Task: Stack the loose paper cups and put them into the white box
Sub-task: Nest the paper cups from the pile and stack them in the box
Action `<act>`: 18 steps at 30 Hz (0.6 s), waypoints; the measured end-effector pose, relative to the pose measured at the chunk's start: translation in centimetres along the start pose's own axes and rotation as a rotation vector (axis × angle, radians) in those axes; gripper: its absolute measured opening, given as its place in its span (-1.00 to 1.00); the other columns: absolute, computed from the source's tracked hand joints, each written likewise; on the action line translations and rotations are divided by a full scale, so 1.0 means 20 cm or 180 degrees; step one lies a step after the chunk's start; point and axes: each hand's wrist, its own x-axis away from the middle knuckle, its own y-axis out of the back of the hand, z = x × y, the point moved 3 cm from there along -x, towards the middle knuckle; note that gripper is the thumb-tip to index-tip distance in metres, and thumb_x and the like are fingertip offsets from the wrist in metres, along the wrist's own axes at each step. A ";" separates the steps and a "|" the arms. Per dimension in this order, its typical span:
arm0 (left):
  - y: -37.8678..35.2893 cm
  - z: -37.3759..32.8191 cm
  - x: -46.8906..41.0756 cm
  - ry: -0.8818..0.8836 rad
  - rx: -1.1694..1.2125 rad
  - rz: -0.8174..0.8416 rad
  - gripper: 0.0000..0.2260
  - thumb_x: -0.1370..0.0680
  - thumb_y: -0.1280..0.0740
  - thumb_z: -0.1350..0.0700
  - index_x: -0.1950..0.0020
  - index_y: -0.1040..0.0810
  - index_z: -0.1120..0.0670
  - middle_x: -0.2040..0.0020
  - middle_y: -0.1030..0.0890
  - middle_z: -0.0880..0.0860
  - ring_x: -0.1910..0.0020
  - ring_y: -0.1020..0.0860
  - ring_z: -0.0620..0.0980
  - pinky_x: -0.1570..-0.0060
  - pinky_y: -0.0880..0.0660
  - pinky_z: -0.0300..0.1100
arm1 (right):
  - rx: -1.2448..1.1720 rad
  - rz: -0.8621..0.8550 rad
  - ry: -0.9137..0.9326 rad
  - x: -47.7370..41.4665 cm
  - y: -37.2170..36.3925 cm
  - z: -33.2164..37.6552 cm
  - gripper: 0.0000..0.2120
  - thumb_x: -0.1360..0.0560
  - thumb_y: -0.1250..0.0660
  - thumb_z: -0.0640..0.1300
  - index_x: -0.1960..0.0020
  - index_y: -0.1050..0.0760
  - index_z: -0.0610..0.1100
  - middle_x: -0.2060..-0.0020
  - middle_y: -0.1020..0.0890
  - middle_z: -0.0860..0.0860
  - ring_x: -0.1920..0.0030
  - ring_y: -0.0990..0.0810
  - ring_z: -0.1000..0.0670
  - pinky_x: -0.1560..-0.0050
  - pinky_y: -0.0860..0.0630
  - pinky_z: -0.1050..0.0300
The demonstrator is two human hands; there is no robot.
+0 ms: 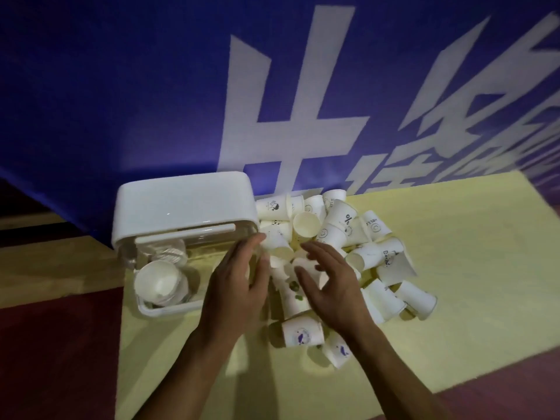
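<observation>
**Two bare hands over a heap of paper cups beside a white box**

The fingers of the left hand point(239, 286) are stretched out straight and close together, holding nothing; their tips lie at the edge of the cup pile, just beside the clear front of the white box point(181, 207). The fingers of the right hand point(330, 286) are spread wide and slightly curled, palm down, hovering over the middle of the pile with nothing gripped. Both bare forearms reach in from the bottom of the view.

Under and beyond the hands lies a jumble of loose paper cups point(342, 228), white with small printed designs, most tipped on their sides and touching one another. One cup point(303, 331) with a purple print lies on its side between the two wrists.

The white box stands to the left of the pile, its white lid raised. Inside it, a stack of cups point(160, 283) lies with the rims facing the viewer.

Everything rests on a pale yellow mat point(469, 253). Behind it hangs a blue banner point(121, 86) with large white characters.
</observation>
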 end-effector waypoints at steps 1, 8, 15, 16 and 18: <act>-0.06 -0.08 -0.05 -0.0138 -0.0042 0.0102 -0.66 -0.64 -0.23 -0.03 -0.38 -0.54 0.01 -0.29 -0.60 -0.09 -0.24 -0.49 -0.26 -0.16 -0.32 -0.57 | -0.0054 -0.0170 -0.0122 0.00 0.12 -0.05 -0.61 -0.58 -0.45 -0.04 -0.39 -0.53 0.03 -0.27 -0.60 0.17 -0.18 -0.62 0.16 -0.15 -0.61 0.12; -0.71 -0.50 -0.38 -0.0712 -0.0595 0.0974 -0.61 -0.61 -0.34 -0.07 -0.44 -0.49 -0.07 -0.41 -0.53 -0.12 -0.29 -0.54 -0.10 -0.13 -0.42 -0.31 | -0.0131 -0.0787 -0.0710 0.00 0.81 -0.47 -0.71 -0.57 -0.44 -0.14 -0.29 -0.62 0.01 -0.13 -0.67 0.18 0.02 -0.66 0.22 0.08 -0.56 0.37; -1.49 -0.56 -0.77 -0.1156 -0.2003 0.2466 -0.48 -0.57 -0.38 0.03 -0.52 -0.37 -0.10 -0.51 -0.38 -0.09 -0.44 -0.38 -0.03 -0.37 -0.34 -0.10 | -0.0164 -0.0389 -0.1413 0.01 1.13 -1.01 -0.65 -0.56 -0.46 -0.02 -0.34 -0.57 0.04 -0.11 -0.68 0.15 0.02 -0.63 0.26 0.15 -0.54 0.41; -1.58 -0.53 -0.81 -0.1283 -0.2305 0.2688 -0.47 -0.57 -0.38 0.05 -0.53 -0.35 -0.11 -0.52 -0.37 -0.07 -0.45 -0.37 -0.02 -0.39 -0.33 -0.07 | -0.0168 -0.0245 -0.1549 0.01 1.14 -1.07 -0.58 -0.54 -0.47 0.04 -0.37 -0.54 0.06 -0.13 -0.66 0.16 0.01 -0.62 0.26 0.14 -0.53 0.40; -1.74 -0.49 -0.89 -0.1583 -0.2917 0.3131 -0.44 -0.56 -0.39 0.05 -0.54 -0.32 -0.14 -0.52 -0.34 -0.05 -0.45 -0.35 0.01 -0.37 -0.34 -0.05 | -0.0162 0.0100 -0.1795 0.03 1.12 -1.19 -0.39 -0.46 -0.51 0.17 -0.46 -0.44 0.10 -0.21 -0.60 0.18 -0.07 -0.58 0.23 0.06 -0.49 0.37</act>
